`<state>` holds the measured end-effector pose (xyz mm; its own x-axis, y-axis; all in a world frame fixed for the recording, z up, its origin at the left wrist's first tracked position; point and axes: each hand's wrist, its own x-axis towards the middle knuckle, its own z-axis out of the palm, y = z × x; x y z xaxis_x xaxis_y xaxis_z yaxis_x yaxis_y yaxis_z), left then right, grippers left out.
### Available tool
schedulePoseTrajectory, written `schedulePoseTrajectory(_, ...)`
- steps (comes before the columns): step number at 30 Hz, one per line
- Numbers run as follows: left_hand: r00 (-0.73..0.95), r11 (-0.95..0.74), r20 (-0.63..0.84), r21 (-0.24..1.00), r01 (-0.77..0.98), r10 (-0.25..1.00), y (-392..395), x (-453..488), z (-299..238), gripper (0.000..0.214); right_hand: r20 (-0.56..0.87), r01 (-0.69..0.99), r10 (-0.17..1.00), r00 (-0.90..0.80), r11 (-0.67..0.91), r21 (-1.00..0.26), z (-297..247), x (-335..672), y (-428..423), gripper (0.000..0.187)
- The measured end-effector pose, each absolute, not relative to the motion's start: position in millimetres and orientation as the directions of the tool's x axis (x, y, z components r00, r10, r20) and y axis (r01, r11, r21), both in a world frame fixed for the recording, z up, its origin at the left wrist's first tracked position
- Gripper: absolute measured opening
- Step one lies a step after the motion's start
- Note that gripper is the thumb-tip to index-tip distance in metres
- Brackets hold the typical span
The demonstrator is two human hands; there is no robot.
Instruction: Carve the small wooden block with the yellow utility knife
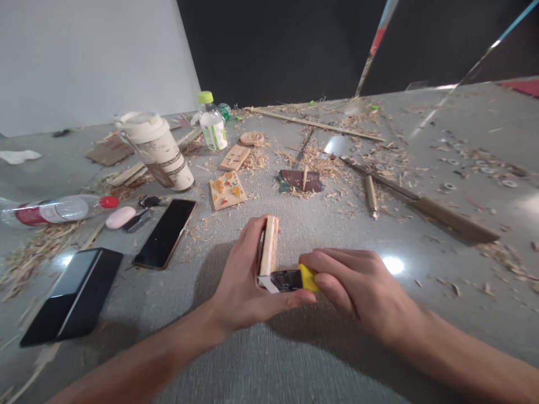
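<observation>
My left hand (244, 269) is closed around a small flat piece of wood (270, 247), held on edge just above the grey work surface. In my right hand (349, 280) is a yellow and black utility knife (308, 278), gripped by its handle. Its blade lies against the near end of the wood. My left thumb reaches along beneath the knife's black front part. The far side of the wood and most of the knife handle are hidden by my fingers.
Beyond my hands lie a painted wooden tile (227, 191), a carved block (234, 157) and dark red sandpaper (301, 181). A phone (166, 233), a black case (73, 297) and a cup (158, 148) are on the left. A long file (455, 219) lies right, among shavings.
</observation>
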<state>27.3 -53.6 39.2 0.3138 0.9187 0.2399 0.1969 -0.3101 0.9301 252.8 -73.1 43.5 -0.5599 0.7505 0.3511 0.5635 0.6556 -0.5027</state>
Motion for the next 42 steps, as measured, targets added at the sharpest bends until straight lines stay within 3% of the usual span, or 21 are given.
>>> schedulePoseTrajectory(15,0.266,-0.249,0.215,0.963,0.104,0.940,-59,34,36,0.067,0.468,0.623,0.731,-0.496,0.676,-0.395,46,246,-78,0.048)
schedulePoseTrajectory(22,0.222,-0.311,0.243,0.878,0.363,0.944,-58,34,36,0.046,0.474,0.780,0.790,-0.390,0.557,-0.287,48,247,-75,0.044)
schedulePoseTrajectory(36,0.264,-0.271,0.236,0.957,0.105,0.935,-49,30,28,0.091,0.395,0.647,0.797,-0.456,0.602,-0.468,39,247,-71,0.044)
schedulePoseTrajectory(42,0.246,-0.255,0.227,0.963,0.088,0.942,-52,34,27,0.073,0.410,0.643,0.790,-0.456,0.611,-0.462,38,245,-71,0.045)
